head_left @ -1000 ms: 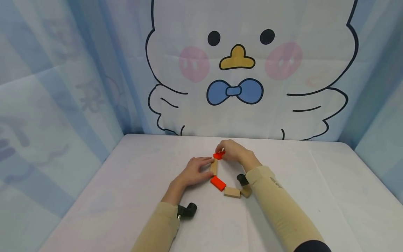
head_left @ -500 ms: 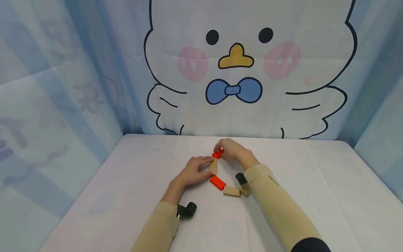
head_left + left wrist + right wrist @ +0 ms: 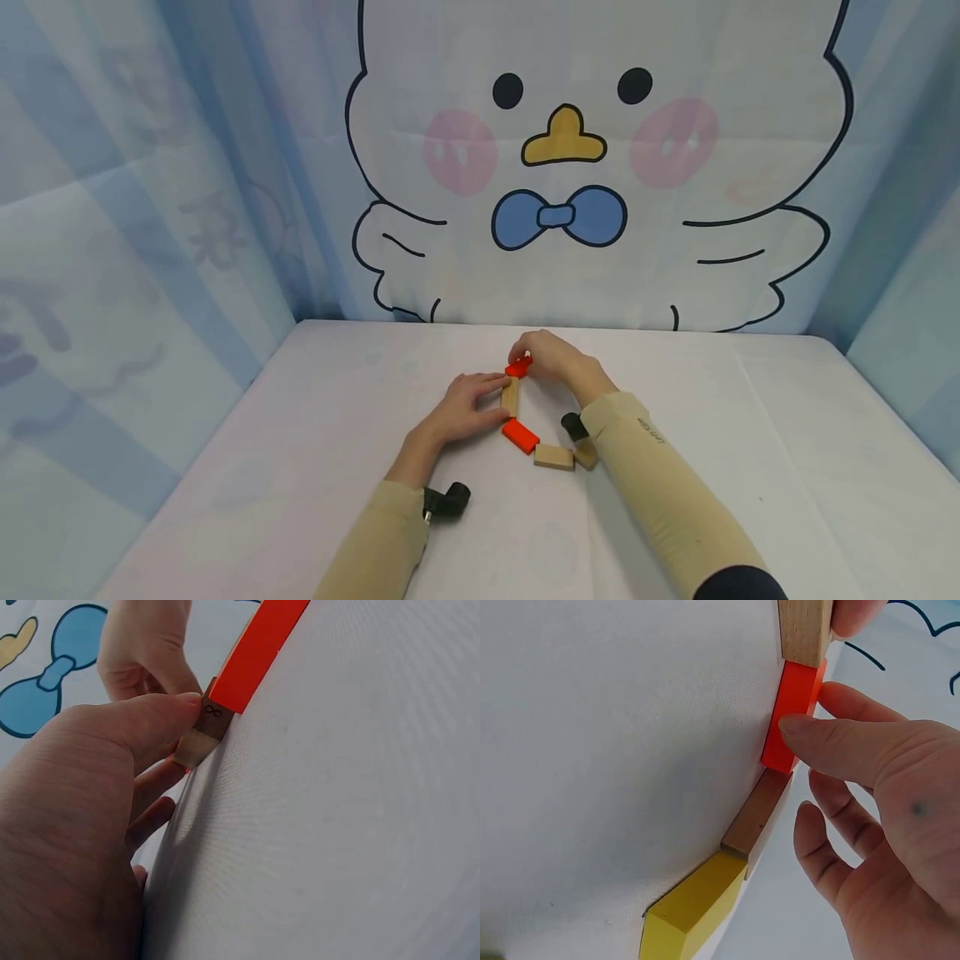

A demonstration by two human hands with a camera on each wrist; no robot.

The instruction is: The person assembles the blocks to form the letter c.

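Note:
A plain wooden block [image 3: 510, 398] lies at the left of a curved row of blocks. My left hand [image 3: 461, 408] pinches it, thumb by its near end and a finger by its far end. In the left wrist view a dark mark shows on the wooden block's end [image 3: 214, 712], which meets a red block [image 3: 259, 656]. Beyond the wooden block, my right hand [image 3: 552, 357] pinches another red block [image 3: 799, 686] between thumb and index finger. That red block adjoins the wooden one on one side and a brown block [image 3: 759, 814] on the other.
Past the brown block comes a yellow block [image 3: 697, 896], which the right hand hides in the head view. The row's near side continues with a wooden block [image 3: 554, 457] and one more [image 3: 586, 454] beside the right sleeve. A printed curtain hangs behind the white table [image 3: 337, 400].
The red block in my right hand has shifted very slightly left and away, along with the fingers. The left hand and the other blocks stay put.

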